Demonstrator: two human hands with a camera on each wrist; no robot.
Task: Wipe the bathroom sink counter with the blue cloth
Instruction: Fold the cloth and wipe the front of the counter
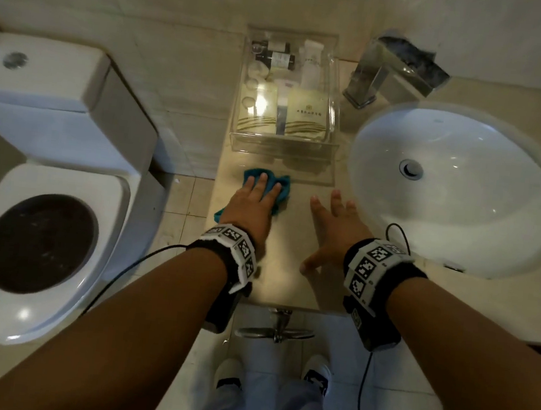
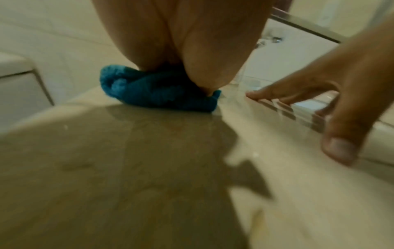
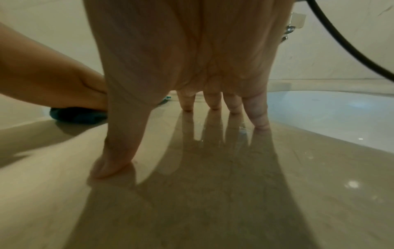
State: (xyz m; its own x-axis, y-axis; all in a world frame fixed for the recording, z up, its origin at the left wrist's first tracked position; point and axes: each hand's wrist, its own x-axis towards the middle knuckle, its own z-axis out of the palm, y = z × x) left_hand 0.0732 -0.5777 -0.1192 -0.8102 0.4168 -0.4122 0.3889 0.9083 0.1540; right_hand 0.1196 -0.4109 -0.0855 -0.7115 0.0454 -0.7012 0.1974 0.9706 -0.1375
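The blue cloth [image 1: 281, 186] lies crumpled on the beige stone counter [image 1: 285, 273], near its left edge and just in front of a clear tray. My left hand [image 1: 256, 196] lies flat on top of it with straight fingers, pressing it down; the left wrist view shows the blue cloth [image 2: 157, 91] bunched under the palm. My right hand [image 1: 333, 225] rests beside it on the bare counter, fingers spread and straight, fingertips [image 3: 213, 104] and thumb touching the shiny surface. It holds nothing. The white sink basin [image 1: 457, 191] lies just right of that hand.
A clear acrylic tray [image 1: 282, 146] of toiletries stands at the back of the counter. A chrome faucet [image 1: 385, 80] sits behind the sink. A toilet [image 1: 42, 231] with open lid stands left of the counter. A chrome towel ring [image 1: 277, 330] hangs under the front edge.
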